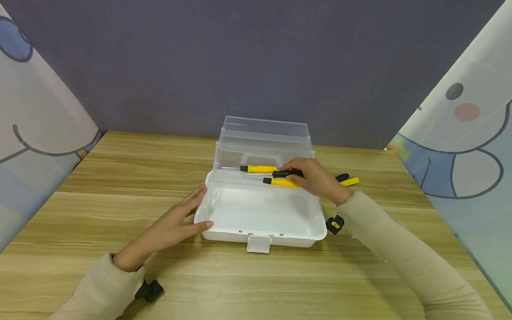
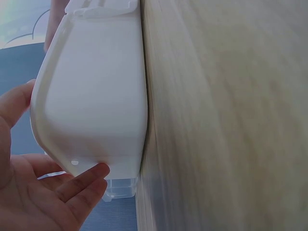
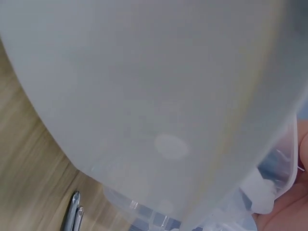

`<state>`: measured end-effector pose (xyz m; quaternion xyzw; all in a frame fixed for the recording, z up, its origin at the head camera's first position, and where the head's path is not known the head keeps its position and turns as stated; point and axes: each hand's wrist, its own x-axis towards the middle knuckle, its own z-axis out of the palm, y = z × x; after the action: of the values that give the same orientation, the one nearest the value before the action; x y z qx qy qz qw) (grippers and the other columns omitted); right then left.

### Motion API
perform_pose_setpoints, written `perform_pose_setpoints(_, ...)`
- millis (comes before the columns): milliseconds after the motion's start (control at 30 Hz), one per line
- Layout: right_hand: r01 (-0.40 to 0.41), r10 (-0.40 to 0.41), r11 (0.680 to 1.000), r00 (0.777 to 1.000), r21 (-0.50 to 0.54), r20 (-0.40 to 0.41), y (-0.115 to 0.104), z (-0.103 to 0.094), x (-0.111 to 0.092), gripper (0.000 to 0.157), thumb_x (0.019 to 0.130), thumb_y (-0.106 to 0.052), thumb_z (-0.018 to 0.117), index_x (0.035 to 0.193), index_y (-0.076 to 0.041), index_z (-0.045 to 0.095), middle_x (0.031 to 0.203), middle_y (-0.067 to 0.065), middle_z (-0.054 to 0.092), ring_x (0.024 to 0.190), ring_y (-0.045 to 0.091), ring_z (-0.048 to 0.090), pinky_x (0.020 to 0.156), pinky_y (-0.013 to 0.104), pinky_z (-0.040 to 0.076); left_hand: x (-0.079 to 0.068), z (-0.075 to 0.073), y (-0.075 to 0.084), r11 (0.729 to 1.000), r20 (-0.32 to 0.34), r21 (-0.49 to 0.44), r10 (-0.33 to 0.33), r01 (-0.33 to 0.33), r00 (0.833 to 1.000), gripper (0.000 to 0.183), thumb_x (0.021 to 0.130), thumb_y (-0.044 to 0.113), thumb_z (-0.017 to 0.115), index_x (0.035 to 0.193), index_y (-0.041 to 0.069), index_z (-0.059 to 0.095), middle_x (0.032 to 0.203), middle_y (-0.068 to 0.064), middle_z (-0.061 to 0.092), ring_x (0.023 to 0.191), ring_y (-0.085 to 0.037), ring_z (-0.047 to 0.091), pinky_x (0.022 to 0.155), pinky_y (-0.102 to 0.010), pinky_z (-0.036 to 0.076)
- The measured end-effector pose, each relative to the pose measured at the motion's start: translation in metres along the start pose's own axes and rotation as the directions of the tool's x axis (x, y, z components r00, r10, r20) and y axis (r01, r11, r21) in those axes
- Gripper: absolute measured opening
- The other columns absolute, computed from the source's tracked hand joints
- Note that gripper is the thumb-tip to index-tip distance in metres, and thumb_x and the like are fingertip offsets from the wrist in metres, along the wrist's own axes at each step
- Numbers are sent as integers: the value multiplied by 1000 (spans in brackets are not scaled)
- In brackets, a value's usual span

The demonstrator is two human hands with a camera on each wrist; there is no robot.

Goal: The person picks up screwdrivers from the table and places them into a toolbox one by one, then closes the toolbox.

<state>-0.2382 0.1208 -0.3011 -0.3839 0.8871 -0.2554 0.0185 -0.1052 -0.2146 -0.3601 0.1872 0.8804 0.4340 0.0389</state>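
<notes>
The right hand (image 1: 316,178) pinched a black-handled screwdriver (image 1: 282,173) between two yellow-handled screwdrivers (image 1: 260,169), near the raised clear lid (image 1: 265,127) of the white toolbox (image 1: 224,236). The left hand (image 1: 180,225), fingers extended, touched its side; good handling seemed to call for steady bracing and a level shaft.

I am reading no words, labels, brands, numbers or signs, either on the box (image 1: 228,237) or on the screwdrivers (image 1: 261,169) at its back.
</notes>
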Motion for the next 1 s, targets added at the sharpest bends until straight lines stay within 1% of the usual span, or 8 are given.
perform_pose_setpoints(233,34,-33,999,999,-21,19,-1,1,2,27,90,-2,62,117,-1,64,116,15,63,99,26,60,78,37,49,0,0,0,1000,6,3,-2,2,1000,88,88,34,67,149,-1,14,157,-15,6,142,-33,13,105,-44,32)
perform_pose_setpoints(500,51,-50,998,998,-32,39,1,3,3,28,89,2,61,117,0,65,115,16,64,89,22,58,72,33,47,0,0,0,1000,0,15,-1,1,1000,88,87,34,68,149,0,15,157,-15,7,141,-33,14,105,-45,32)
perform_pose_setpoints(733,69,-67,997,997,-38,47,2,3,2,29,89,1,62,118,0,64,114,15,65,85,20,58,69,31,46,-1,0,0,1000,-2,11,0,0,1000,88,87,33,68,149,-1,16,157,-16,7,141,-33,15,105,-44,33)
perform_pose_setpoints(900,52,-50,998,997,-28,62,1,0,1,30,89,1,62,119,-1,64,115,15,64,76,17,54,64,29,44,0,-1,0,1000,1,10,-1,1,1000,88,87,34,68,149,-1,15,157,-16,7,142,-33,14,105,-45,32)
perform_pose_setpoints(1000,32,-30,999,997,-23,71,0,-2,0,31,89,1,62,119,-1,64,118,15,63,79,18,54,66,29,44,0,-1,0,1000,5,4,-1,1,1000,88,87,33,68,149,0,15,157,-15,7,142,-33,14,105,-45,32)
